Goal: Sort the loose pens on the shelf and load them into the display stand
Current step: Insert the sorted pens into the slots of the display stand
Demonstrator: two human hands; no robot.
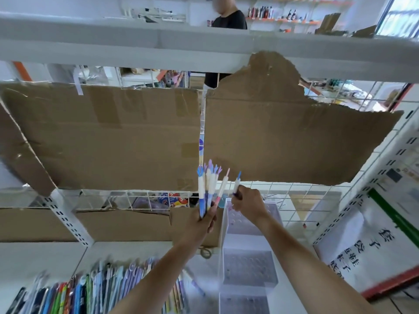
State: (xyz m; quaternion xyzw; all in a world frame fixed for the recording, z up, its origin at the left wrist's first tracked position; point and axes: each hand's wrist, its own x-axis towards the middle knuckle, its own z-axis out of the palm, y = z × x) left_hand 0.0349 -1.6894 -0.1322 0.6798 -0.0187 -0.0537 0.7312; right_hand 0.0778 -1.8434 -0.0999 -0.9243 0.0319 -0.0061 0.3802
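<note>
Your left hand [201, 223] clamped the light, stiff pens [207, 189] low; your right hand [248, 201] pinched one pen [237, 184] by its lower barrel above the stand [249, 264].

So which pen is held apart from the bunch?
The blue-tipped pen, pinched alone in the right hand; the others stand bunched in the left hand.

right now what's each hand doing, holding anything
Left hand: closed around a bunch of pens, tips up.
Right hand: pinching a single pen above the display stand.
</note>
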